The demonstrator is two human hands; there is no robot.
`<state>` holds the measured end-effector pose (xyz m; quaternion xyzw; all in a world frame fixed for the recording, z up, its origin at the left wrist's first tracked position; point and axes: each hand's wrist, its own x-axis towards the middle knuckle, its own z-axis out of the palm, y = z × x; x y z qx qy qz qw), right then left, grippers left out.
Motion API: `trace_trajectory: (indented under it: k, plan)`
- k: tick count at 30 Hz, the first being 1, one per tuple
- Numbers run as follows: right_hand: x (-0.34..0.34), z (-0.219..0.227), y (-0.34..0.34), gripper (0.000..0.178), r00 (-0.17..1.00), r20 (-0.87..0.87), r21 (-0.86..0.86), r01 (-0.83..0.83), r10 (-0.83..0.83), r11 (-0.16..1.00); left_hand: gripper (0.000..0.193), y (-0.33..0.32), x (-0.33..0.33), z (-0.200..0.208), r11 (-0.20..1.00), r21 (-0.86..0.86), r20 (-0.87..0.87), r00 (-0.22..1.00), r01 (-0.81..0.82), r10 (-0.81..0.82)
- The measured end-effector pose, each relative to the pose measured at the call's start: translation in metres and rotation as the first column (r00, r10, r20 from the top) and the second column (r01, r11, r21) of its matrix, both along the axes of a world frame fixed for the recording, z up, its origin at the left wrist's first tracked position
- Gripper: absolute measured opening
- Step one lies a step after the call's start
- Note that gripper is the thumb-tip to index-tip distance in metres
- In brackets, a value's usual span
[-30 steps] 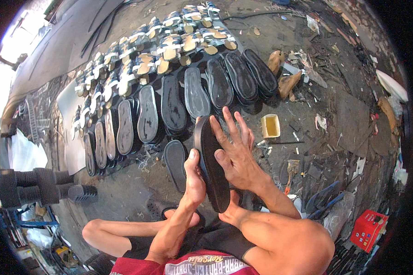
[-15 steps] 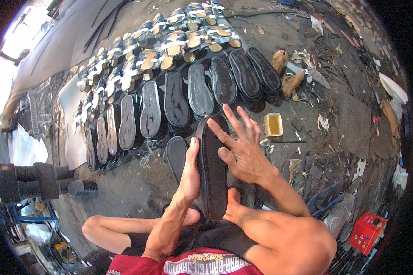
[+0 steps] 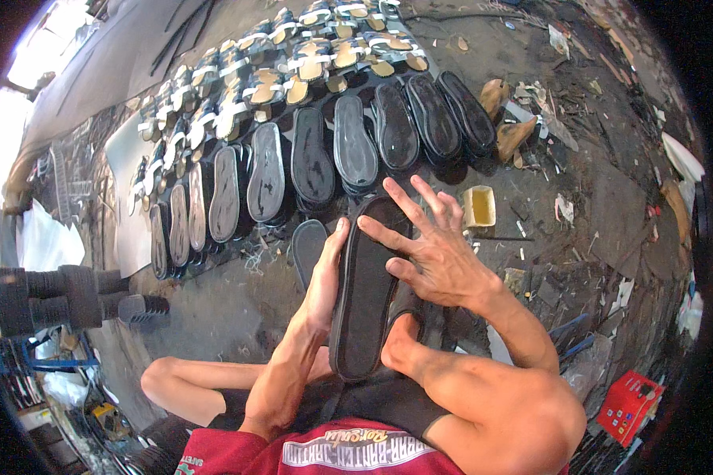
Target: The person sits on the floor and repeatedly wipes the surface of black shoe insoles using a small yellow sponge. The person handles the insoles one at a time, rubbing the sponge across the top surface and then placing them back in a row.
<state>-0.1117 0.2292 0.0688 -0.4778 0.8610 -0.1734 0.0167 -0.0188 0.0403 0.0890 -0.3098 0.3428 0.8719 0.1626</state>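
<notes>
A long black shoe sole (image 3: 363, 321) is held upright in front of my lap, its broad flat face and raised rim turned toward me. My left hand (image 3: 318, 293) is closed on its left side, thumb along the edge; the other fingers are hidden. On the opposite side my right hand (image 3: 449, 267) has its fingers spread. Its index fingertip rests on the upper face, and the thumb lies at the right edge. Behind my left hand, another dark sole (image 3: 307, 245) lies on the ground, partly covered.
Stacks of shiny black soles (image 3: 313, 158) curve across the ground ahead. Beyond them are rows of sandals with white straps (image 3: 309, 65). At right are a tub of yellow substance (image 3: 480, 207), wooden shoe lasts (image 3: 515, 141) and a red box (image 3: 631, 408). Dark stacked pieces (image 3: 51, 297) lie at left.
The sole has turned so more of its flat face shows, where its side edge showed before. My right hand has shifted slightly right, fingers still spread. My left hand keeps its hold.
</notes>
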Motion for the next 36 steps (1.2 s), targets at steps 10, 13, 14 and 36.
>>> trace_trajectory:
  k: [10, 13, 14, 36]
  plan:
    - [0.012, 0.005, 0.002, 0.058, 0.995, 0.008, 0.046, -0.096, 0.095, 0.994, 0.074, -0.001, -0.002, 0.002, 1.000, 0.001, -0.077, 0.997, 0.005, -0.005]
    - [0.015, 0.007, 0.003, 0.057, 0.992, 0.025, 0.043, -0.126, 0.125, 0.991, 0.072, -0.006, -0.002, -0.012, 1.000, -0.030, -0.131, 0.991, 0.006, -0.010]
    - [0.017, 0.007, 0.003, 0.057, 0.991, 0.025, 0.044, -0.133, 0.132, 0.990, 0.071, -0.007, -0.002, -0.016, 1.000, -0.013, -0.115, 0.993, -0.006, 0.004]
    - [-0.014, -0.056, 0.068, 0.071, 0.856, 0.353, -0.368, 0.498, -0.378, 0.785, 0.083, -0.042, -0.004, -0.080, 0.934, 0.341, -0.189, 0.965, -0.110, 0.183]
